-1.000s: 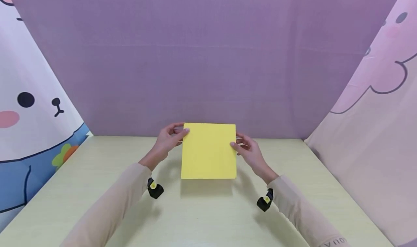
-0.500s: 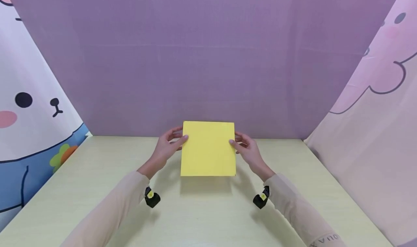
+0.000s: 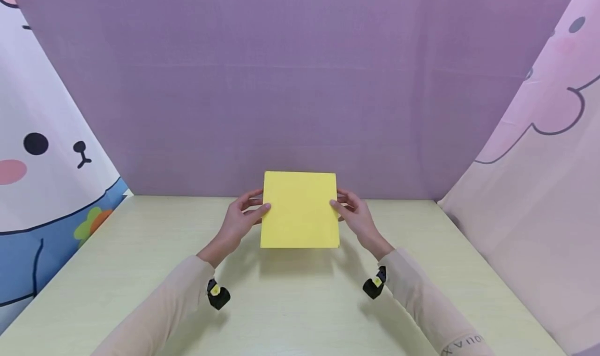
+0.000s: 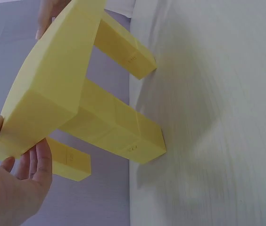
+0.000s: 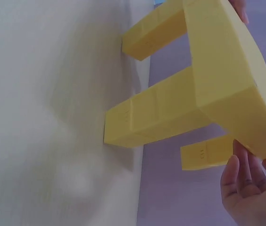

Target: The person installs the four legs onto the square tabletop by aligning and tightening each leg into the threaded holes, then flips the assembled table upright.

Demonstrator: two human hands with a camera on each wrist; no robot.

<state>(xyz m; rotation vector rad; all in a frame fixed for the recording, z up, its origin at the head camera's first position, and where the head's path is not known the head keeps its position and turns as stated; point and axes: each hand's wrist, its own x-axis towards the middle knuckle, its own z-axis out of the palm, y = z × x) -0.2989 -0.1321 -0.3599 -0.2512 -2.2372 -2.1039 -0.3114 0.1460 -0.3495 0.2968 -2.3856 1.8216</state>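
Both hands hold a small yellow stool [image 3: 300, 210] with a flat square top and thick legs. My left hand [image 3: 238, 219] grips its left edge, thumb on the top and fingers beneath, as the left wrist view also shows. Opposite it, my right hand [image 3: 358, 219] holds the right edge the same way. The near legs [image 4: 116, 125] end right at the tabletop, while a far leg [image 5: 206, 153] stands out against the backdrop, so the stool looks tilted. Seams and small markings run across the legs. From the head view the legs are hidden under the top.
The stool is over the back part of a pale wooden table [image 3: 290, 319]. A purple cloth [image 3: 300, 85] rises behind it. Cartoon-printed curtains flank the table, the left curtain [image 3: 51, 189] and the right curtain [image 3: 539, 215]. A small black camera sits on each wrist.
The stool top has shifted a little upward in the head view, towards the back. The left hand's thumb now lies lower along the left edge; the right hand has barely moved.
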